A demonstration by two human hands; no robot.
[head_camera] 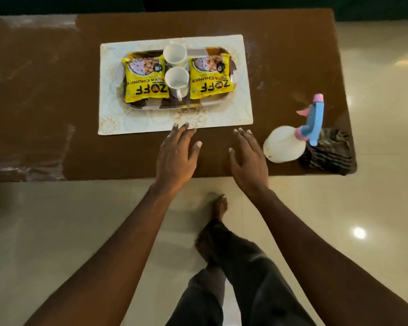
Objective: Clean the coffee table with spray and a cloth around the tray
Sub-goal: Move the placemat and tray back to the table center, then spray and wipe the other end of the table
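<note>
Two hands, left [176, 151] and right [247, 153], hover spread and empty over the brown bench [45, 90]. One spray bottle [290, 140] leans on one folded cloth [327, 154] at the right. Farther, one tray [179, 105], mostly hidden, carries two yellow packets [146, 78] and two white mugs [177, 82] on a placemat [242, 90].

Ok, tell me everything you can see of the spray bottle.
The spray bottle lies on its side near the table's front right corner. It has a rounded white, plastic-looking body, a pink collar, a blue head with a pink trigger and a pink tip. Its head rests on the folded dark cloth. Neither hand touches it; the right hand is nearest.
</note>
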